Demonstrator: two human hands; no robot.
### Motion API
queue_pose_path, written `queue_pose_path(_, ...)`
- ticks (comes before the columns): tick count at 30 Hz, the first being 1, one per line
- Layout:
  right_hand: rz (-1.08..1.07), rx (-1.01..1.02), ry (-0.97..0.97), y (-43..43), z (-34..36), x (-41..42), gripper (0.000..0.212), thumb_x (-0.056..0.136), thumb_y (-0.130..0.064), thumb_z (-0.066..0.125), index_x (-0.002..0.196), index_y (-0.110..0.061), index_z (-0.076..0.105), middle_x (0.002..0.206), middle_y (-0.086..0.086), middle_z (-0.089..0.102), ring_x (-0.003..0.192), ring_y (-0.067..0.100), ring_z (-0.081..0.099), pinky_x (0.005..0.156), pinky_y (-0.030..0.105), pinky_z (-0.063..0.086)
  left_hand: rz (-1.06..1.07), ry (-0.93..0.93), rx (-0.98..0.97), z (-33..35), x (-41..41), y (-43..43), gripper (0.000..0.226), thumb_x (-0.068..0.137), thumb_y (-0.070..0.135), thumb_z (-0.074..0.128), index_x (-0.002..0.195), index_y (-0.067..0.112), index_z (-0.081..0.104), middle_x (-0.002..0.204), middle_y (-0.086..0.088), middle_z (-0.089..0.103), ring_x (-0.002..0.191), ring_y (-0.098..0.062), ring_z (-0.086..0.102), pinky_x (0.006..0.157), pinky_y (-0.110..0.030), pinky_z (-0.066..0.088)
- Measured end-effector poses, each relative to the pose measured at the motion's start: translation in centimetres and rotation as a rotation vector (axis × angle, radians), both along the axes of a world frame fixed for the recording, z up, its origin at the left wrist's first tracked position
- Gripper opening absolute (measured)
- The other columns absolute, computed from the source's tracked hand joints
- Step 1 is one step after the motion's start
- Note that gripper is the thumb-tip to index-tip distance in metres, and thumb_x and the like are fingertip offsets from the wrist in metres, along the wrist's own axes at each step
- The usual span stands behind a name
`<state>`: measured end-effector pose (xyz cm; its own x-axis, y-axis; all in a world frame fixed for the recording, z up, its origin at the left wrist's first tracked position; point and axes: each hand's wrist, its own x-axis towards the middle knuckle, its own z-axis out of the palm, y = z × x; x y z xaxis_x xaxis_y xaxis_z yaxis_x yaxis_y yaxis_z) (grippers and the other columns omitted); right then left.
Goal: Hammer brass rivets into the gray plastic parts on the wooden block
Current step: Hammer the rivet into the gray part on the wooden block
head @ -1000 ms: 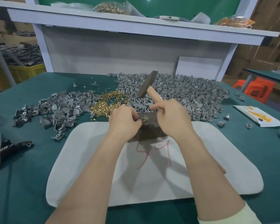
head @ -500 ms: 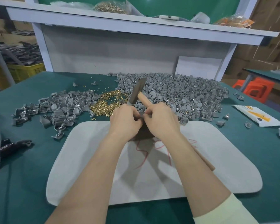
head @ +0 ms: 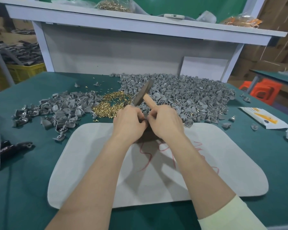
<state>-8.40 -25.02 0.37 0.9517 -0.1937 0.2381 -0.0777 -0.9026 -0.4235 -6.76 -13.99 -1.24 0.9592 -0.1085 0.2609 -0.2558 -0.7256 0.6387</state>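
Note:
My right hand grips a hammer, its index finger stretched along the wooden handle; the dark hammer head sticks up above my knuckles. My left hand sits close against the right one, fingers curled and pinching a small gray plastic part between the two hands. The dark wooden block lies under both hands, mostly hidden. A heap of brass rivets lies just behind my left hand. Whether a rivet sits in the held part is hidden.
A white pad with red scribbles lies under the block on the green table. A big pile of gray parts fills the back right, a smaller pile the left. Black pliers and a white cord lie far left; paper packet right.
The right hand moved left until it met the left hand over the block. The hammer head first tipped down and left, and now stands a little higher again.

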Motion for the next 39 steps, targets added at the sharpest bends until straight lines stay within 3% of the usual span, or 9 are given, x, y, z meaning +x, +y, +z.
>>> queue_pose_path(5, 0.013, 0.07, 0.018, -0.2, -0.1, -0.2, 0.013, 0.091, -0.031, 0.058, 0.094, -0.028, 0.07, 0.104, 0.004, 0.066, 0.091, 0.026, 0.061, 0.074, 0.03, 0.046, -0.001, -0.007, 0.0, -0.1, -0.2, 0.1, 0.021, 0.082, 0.023, 0.067, 0.065, 0.028, 0.056, 0.097, 0.001, 0.055, 0.103, -0.029, 0.053, 0.089, -0.042, 0.047)
queue_pose_path(10, 0.07, 0.217, -0.142, -1.9, 0.7, -0.9, 0.038, 0.093, -0.017, 0.053, 0.125, -0.039, 0.055, 0.124, -0.008, 0.062, 0.099, 0.012, 0.058, 0.084, 0.023, 0.043, 0.086, 0.006, 0.033, 0.1, 0.0, 0.3, 0.024, 0.082, 0.023, 0.067, 0.061, 0.024, 0.056, 0.099, -0.004, 0.063, 0.099, -0.03, 0.055, 0.084, -0.039, 0.048)
queue_pose_path(13, 0.076, 0.151, -0.196, -3.0, 1.4, -1.5, 0.048, 0.093, -0.022, 0.053, 0.137, -0.04, 0.041, 0.121, 0.001, 0.063, 0.108, 0.024, 0.059, 0.092, 0.036, 0.047, 0.157, 0.009, 0.031, 0.1, 0.1, 0.6, 0.015, 0.082, 0.024, 0.065, 0.068, 0.017, 0.063, 0.101, -0.007, 0.064, 0.099, -0.033, 0.056, 0.084, -0.041, 0.048)
queue_pose_path(18, 0.105, -0.003, -0.159, -3.1, 2.2, -2.6, 0.041, 0.092, -0.027, 0.055, 0.129, -0.044, 0.052, 0.117, -0.007, 0.066, 0.107, 0.022, 0.059, 0.091, 0.034, 0.048, 0.199, 0.041, -0.002, 0.0, 0.3, 1.0, 0.009, 0.084, 0.026, 0.065, 0.077, 0.02, 0.063, 0.112, -0.003, 0.063, 0.106, -0.03, 0.055, 0.09, -0.043, 0.047)
queue_pose_path(26, 0.13, -0.033, -0.257, -3.3, 3.2, -4.1, 0.037, 0.09, -0.03, 0.057, 0.123, -0.048, 0.054, 0.103, -0.01, 0.068, 0.095, 0.019, 0.061, 0.081, 0.034, 0.05, 0.214, 0.04, -0.088, -0.1, 0.4, 0.9, 0.01, 0.084, 0.022, 0.066, 0.077, 0.016, 0.067, 0.11, -0.006, 0.065, 0.105, -0.031, 0.056, 0.09, -0.042, 0.048)
queue_pose_path(30, 0.169, -0.086, -0.061, -2.9, 3.0, -4.0, 0.036, 0.091, -0.03, 0.056, 0.121, -0.05, 0.054, 0.094, -0.015, 0.059, 0.095, 0.018, 0.059, 0.08, 0.031, 0.047, 0.188, 0.032, -0.061, -0.3, 0.6, 1.1, 0.013, 0.083, 0.021, 0.067, 0.074, 0.011, 0.068, 0.105, -0.008, 0.065, 0.104, -0.033, 0.056, 0.089, -0.043, 0.049)
queue_pose_path(34, 0.126, -0.1, -0.136, -2.9, 3.0, -3.9, 0.037, 0.092, -0.031, 0.053, 0.125, -0.048, 0.052, 0.111, -0.012, 0.065, 0.101, 0.018, 0.059, 0.08, 0.03, 0.045, 0.189, 0.035, -0.062, -0.3, 0.5, 1.1, 0.02, 0.084, 0.02, 0.066, 0.072, 0.005, 0.07, 0.101, -0.009, 0.066, 0.103, -0.033, 0.056, 0.088, -0.042, 0.05)
queue_pose_path(37, 0.113, 0.01, -0.271, -3.4, 3.2, -3.9, 0.038, 0.091, -0.029, 0.056, 0.125, -0.045, 0.054, 0.109, -0.01, 0.067, 0.098, 0.017, 0.061, 0.081, 0.03, 0.048, 0.205, 0.033, -0.118, -0.2, 0.5, 1.0, 0.017, 0.084, 0.019, 0.066, 0.073, 0.007, 0.07, 0.102, -0.009, 0.067, 0.1, -0.033, 0.058, 0.088, -0.043, 0.05)
queue_pose_path(39, 0.134, -0.027, -0.167, -3.3, 3.1, -3.9, 0.038, 0.091, -0.029, 0.056, 0.125, -0.046, 0.054, 0.11, -0.01, 0.066, 0.099, 0.018, 0.06, 0.082, 0.031, 0.048, 0.188, 0.033, -0.084, -0.2, 0.4, 1.0, 0.017, 0.084, 0.019, 0.065, 0.072, 0.007, 0.07, 0.103, -0.009, 0.066, 0.102, -0.033, 0.057, 0.088, -0.043, 0.05)
